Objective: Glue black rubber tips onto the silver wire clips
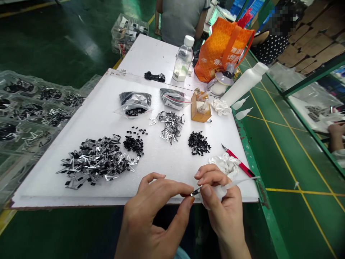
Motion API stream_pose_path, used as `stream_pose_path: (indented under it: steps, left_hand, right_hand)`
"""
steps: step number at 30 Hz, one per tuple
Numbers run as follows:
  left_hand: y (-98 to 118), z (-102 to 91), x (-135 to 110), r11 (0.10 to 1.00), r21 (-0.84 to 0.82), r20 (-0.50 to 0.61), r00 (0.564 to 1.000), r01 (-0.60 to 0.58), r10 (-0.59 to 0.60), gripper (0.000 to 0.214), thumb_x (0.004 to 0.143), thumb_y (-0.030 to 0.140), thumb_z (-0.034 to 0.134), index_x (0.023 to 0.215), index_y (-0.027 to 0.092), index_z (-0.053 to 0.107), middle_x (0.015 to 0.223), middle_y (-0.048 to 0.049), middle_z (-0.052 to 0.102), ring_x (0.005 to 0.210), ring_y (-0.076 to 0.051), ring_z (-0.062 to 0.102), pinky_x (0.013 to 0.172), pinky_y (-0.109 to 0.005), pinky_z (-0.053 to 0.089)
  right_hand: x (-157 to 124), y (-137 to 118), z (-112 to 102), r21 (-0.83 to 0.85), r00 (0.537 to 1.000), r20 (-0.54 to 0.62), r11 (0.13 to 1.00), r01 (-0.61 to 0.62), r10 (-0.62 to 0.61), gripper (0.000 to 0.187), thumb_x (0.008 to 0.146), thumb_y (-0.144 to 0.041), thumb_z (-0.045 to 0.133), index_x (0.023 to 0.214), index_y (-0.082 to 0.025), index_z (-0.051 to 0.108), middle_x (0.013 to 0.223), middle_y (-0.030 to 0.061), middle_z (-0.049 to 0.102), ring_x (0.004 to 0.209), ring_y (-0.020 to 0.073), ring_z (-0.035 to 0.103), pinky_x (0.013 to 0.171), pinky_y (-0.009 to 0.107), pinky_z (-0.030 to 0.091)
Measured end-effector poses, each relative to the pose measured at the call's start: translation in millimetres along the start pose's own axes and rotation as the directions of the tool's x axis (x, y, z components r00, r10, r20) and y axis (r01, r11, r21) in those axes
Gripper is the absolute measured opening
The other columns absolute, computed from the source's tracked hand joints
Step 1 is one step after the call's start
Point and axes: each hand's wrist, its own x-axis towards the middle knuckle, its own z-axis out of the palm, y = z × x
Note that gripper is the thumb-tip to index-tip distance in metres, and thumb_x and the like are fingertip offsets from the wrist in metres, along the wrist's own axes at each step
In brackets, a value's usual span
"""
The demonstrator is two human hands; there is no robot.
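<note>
On the bench (pixel 88 118) I counted two heaps of clips, a big heap (pixel 94 163) and a small heap (pixel 170 126), and one red knife (pixel 237 162). The clip (pixel 196 191), a thin silvery strip, was pinched between the fingers of my left hand (pixel 153 212) and right hand (pixel 222 208) over the bench's near edge, its ends hidden by fingertips.

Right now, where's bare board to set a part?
Bare: left side of white board, between clear plastic trays and clear zip bag of black parts; far white table left of clear plastic bottle. Crowded: right edge, around red craft knife and crumpled white tissue.
</note>
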Motion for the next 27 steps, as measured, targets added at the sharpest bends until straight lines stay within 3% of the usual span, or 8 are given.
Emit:
stream_pose_path:
  steps: [7,12,16,18,20,22,25,27]
  left_hand:
    - [1.7,0.2,0.3,0.997,0.065,0.011,0.999,-0.044,0.043,0.020,0.090,0.013,0.069,0.097,0.030,0.062,0.088,0.0092,0.077,0.081,-0.016,0.074,0.104,-0.041,0.045]
    - [-0.7,2.0,2.7,0.998,0.054,-0.024,0.999,-0.035,0.036,0.022,0.089,0.009,0.065,0.094,0.030,0.061,0.085,0.0111,0.075,0.079,-0.014,0.072,0.107,-0.040,0.042]
    - [-4.6,2.3,1.8,0.999,-0.018,-0.072,0.997,0.038,-0.040,0.021,0.089,0.012,0.065,0.091,0.032,0.065,0.083,0.0103,0.073,0.081,-0.016,0.072,0.110,-0.041,0.043]
    - [-5.5,3.7,1.0,0.991,-0.078,-0.100,0.988,0.107,-0.115,0.018,0.089,0.015,0.067,0.088,0.033,0.067,0.082,0.0083,0.073,0.085,-0.018,0.072,0.109,-0.041,0.047]
    - [-5.7,6.2,0.4,0.973,-0.141,-0.137,0.970,0.183,-0.203,0.014,0.089,0.019,0.067,0.084,0.032,0.068,0.084,0.0055,0.073,0.092,-0.020,0.072,0.107,-0.041,0.050]
    - [-6.2,9.0,-0.4,0.950,-0.196,-0.177,0.944,0.242,-0.277,0.013,0.089,0.020,0.066,0.082,0.031,0.069,0.086,0.0031,0.074,0.097,-0.022,0.071,0.108,-0.042,0.051]
    - [-10.6,11.4,-2.2,0.940,-0.238,-0.232,0.925,0.246,-0.301,0.013,0.089,0.020,0.065,0.082,0.030,0.069,0.088,0.0024,0.074,0.101,-0.023,0.071,0.116,-0.045,0.045]
    - [-15.5,11.1,-3.4,0.953,-0.225,-0.265,0.929,0.203,-0.260,0.015,0.090,0.018,0.064,0.084,0.031,0.068,0.089,0.0041,0.074,0.099,-0.022,0.071,0.120,-0.046,0.039]
  right_hand:
    - [-2.8,1.8,3.7,-0.037,0.999,-0.023,0.999,0.026,-0.027,0.006,0.093,-0.033,0.075,0.089,-0.029,0.076,0.095,0.0030,0.068,0.093,0.0205,0.065,0.082,0.032,0.050]
    - [6.8,2.7,-3.8,-0.052,0.998,0.035,0.997,0.058,-0.057,0.010,0.094,-0.039,0.073,0.097,-0.032,0.079,0.096,0.0040,0.070,0.094,0.0216,0.065,0.082,0.033,0.051]
    - [72.7,5.1,-27.3,-0.251,0.984,-0.116,0.962,0.106,-0.139,0.034,0.095,-0.054,0.066,0.106,-0.025,0.080,0.080,0.0045,0.068,0.071,0.0200,0.060,0.065,0.034,0.047]
    - [121.1,7.3,-39.1,-0.421,0.941,-0.235,0.898,0.127,-0.243,0.041,0.096,-0.055,0.063,0.113,-0.021,0.078,0.081,0.0053,0.068,0.067,0.0191,0.058,0.061,0.033,0.044]
    - [165.8,9.2,-45.9,-0.582,0.934,-0.192,0.801,0.139,-0.301,0.041,0.094,-0.051,0.065,0.117,-0.018,0.077,0.089,0.0076,0.071,0.072,0.0200,0.060,0.064,0.034,0.045]
    - [197.6,10.2,-46.3,-0.622,0.956,-0.102,0.768,0.154,-0.274,0.035,0.086,-0.044,0.076,0.107,-0.017,0.080,0.081,0.0051,0.072,0.069,0.0194,0.059,0.066,0.034,0.045]
    - [216.7,9.4,-38.9,-0.646,0.965,-0.027,0.741,0.182,-0.260,0.020,0.082,-0.035,0.080,0.089,-0.016,0.081,0.073,0.0039,0.072,0.066,0.0187,0.060,0.067,0.034,0.044]
    - [217.7,8.2,-33.6,-0.669,0.958,-0.016,0.715,0.201,-0.285,0.017,0.084,-0.032,0.078,0.089,-0.016,0.081,0.074,0.0046,0.073,0.066,0.0188,0.060,0.068,0.035,0.044]
